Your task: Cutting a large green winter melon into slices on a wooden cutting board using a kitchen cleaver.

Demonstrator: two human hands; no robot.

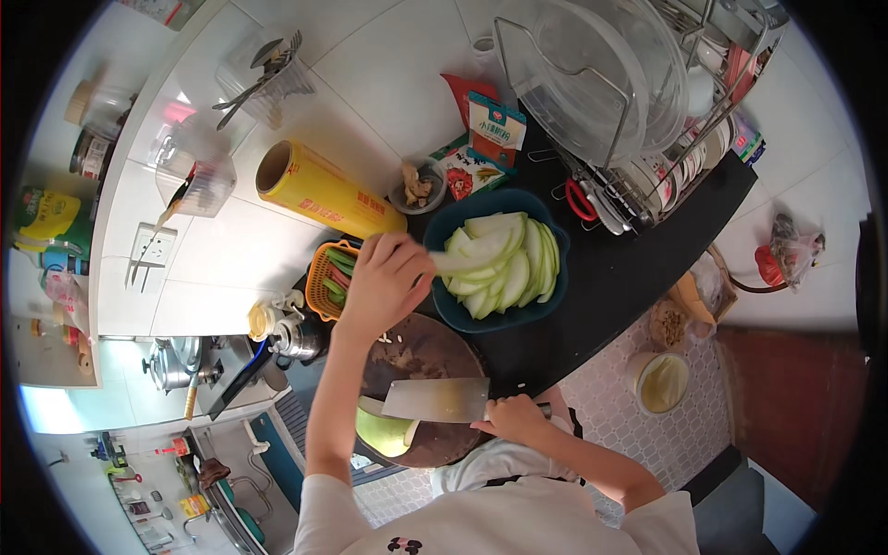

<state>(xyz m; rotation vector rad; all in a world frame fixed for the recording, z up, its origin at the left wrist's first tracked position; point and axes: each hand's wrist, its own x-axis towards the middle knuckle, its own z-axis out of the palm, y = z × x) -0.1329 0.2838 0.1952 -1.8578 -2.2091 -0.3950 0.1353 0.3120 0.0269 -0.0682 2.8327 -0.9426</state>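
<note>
My left hand [388, 277] reaches to the left rim of a dark blue basin [499, 325]. Its fingertips pinch the end of a pale melon slice [458, 262], slightly blurred, over a heap of similar green-edged slices [517, 277] in the basin. My right hand [520, 420] grips the handle of a cleaver [440, 400], whose broad blade lies flat-side up above a round wooden chopping board [451, 347]. Partly beneath the blade, a chunk of green-skinned melon [383, 427] rests on the board. My left forearm hides the board's left side.
An orange basket [320, 284] of vegetables, a yellow cling-film roll [326, 187] and a small bowl of ginger [418, 186] stand behind the board. Seasoning packets [494, 132] lean near the wall. A dish rack [624, 187] with red-handled scissors [581, 200] occupies the right of the black counter [603, 277].
</note>
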